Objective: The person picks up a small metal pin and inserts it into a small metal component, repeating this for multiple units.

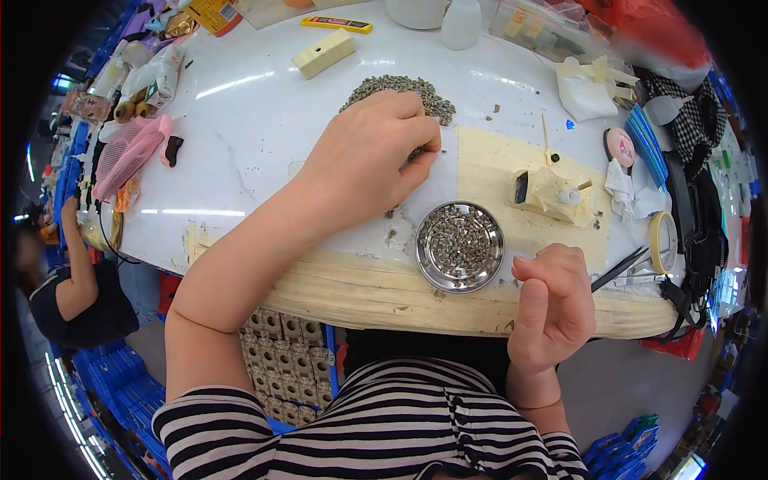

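My left hand (376, 152) reaches over the table, closed, its fingers curled in front of a heap of small grey metal pieces (400, 86). Dark bits show by its thumb, but what the fingers hold is hidden. A round shiny metal dish (422, 264) with many similar small pieces (460, 244) in it stands near the table's front edge. Just right of the dish is my right hand (554, 308), its fingers bent in and the thumb near the index finger. Anything between them is too small or hidden to make out.
Right of the dish, a tape-wrapped holder (552, 196) stands on a taped patch. Farther right lie a tape roll (663, 242) and dark tweezers (620, 270). A cream block (323, 54) and a white bottle (462, 24) are at the back. Another person (76, 288) sits far left.
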Tool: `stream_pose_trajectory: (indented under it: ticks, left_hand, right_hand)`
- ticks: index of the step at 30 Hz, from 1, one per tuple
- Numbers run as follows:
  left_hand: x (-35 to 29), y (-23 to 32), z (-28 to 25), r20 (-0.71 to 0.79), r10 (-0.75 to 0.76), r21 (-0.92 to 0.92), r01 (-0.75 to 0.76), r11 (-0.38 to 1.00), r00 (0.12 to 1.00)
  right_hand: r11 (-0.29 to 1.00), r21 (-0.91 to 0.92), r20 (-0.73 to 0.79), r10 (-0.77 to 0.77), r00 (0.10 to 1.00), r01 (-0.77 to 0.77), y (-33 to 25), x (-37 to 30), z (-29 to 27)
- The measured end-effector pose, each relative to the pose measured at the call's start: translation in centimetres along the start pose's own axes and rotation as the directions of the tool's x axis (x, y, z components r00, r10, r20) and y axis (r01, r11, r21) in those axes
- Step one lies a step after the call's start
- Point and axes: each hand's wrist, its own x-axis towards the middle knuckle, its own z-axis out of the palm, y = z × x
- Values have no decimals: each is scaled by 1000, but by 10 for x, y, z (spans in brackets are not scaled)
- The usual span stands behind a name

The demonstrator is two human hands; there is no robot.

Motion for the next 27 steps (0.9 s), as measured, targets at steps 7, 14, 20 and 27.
stream_pose_trajectory:
  ticks: [7,14,20,27]
  left_hand:
    - [-2,-1,-5,2,-77,-168,76,983,997]
    - [-6,25,-9,295,-334,-924,356,138,895]
    - [-13,37,-7,541,-209,-838,501,-217,814]
    - [-19,39,-4,561,-176,-818,508,-272,809]
  right_hand:
    - [999,3,13,-33,999,33,-1,1,1]
    - [999,-22,26,-46,999,46,1,2,1]
    - [984,-151,3,-92,996,91,-8,14,6]
    - [883,-406,44,-240,970,237,-18,38,11]
